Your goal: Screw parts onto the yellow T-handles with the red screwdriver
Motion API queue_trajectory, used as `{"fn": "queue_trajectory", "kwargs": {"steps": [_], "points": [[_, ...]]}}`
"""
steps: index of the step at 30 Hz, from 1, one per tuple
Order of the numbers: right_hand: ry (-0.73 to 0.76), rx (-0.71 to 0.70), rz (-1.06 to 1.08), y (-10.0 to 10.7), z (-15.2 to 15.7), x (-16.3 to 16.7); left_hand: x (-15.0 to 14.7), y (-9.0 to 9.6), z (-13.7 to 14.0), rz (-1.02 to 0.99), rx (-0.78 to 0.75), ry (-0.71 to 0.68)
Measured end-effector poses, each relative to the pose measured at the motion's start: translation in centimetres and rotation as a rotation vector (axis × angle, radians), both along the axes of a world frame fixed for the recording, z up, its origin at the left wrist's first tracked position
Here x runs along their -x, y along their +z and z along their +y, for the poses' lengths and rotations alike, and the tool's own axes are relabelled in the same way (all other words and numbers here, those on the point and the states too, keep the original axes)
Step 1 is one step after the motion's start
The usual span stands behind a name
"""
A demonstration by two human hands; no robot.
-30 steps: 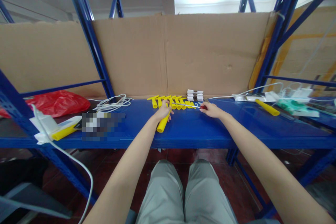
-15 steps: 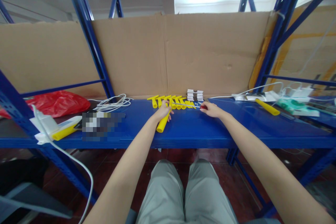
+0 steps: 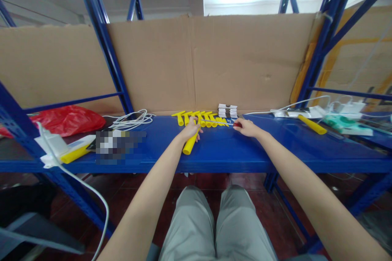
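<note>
My left hand [image 3: 192,129] is closed around a yellow T-shaped handle [image 3: 190,146], whose round grip slants down toward the shelf's front edge. In my right hand [image 3: 247,127] is a screwdriver [image 3: 237,124] with a red handle. Its thin metal shaft points left and reaches the upper part of the yellow handle by my left fingers; whether the tip touches a screw is too small to tell. Behind both hands lies a row of yellow T-shaped handles [image 3: 180,120]. Several smaller yellow pieces [image 3: 221,121] lie right of that row, partly behind the shaft.
White-and-dark strips [image 3: 227,111] are stacked against the cardboard panel [image 3: 251,61]. On the blue shelf [image 3: 220,151], a coiled white cable [image 3: 133,120] and a red plastic bag [image 3: 69,120] lie left. A yellow-handled tool [image 3: 312,124] and a green-white packet [image 3: 346,125] lie right.
</note>
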State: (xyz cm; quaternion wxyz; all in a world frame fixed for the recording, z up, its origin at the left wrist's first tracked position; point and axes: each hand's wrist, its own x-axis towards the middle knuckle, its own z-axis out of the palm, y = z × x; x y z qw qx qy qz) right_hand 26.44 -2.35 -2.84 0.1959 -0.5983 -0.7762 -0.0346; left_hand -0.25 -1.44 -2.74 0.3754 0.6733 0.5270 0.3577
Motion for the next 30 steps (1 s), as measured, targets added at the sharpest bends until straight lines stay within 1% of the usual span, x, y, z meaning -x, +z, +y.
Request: {"fn": "queue_trajectory", "kwargs": {"steps": [3,7,9,14,17,23,27,30], "points": [[-0.003,-0.025,-0.022,0.2,-0.2,0.1,0.0,0.1,-0.1,0.024,-0.011,0.002],[0.064,-0.057,-0.008,0.5,-0.6,0.3,0.2,0.3,-0.1,0.058,-0.024,0.032],[0.084,-0.07,-0.037,0.7,-0.9,0.4,0.2,0.3,0.0,0.066,-0.034,0.039],[0.048,-0.129,-0.186,1.4,-2.0,0.6,0.4,0.2,0.1,0.073,-0.049,0.034],[0.025,-0.162,-0.222,1.4,-2.2,0.7,0.5,0.0,0.4,0.07,-0.056,0.031],[-0.018,-0.14,-0.262,1.4,-2.4,1.0,0.4,0.0,0.5,0.077,-0.054,0.033],[-0.009,-0.116,-0.261,1.5,-2.6,1.3,0.4,0.2,0.1,0.07,-0.045,0.039],[0.012,-0.131,-0.242,1.4,-2.4,1.3,0.4,0.3,-0.1,0.072,-0.048,0.04]]}}
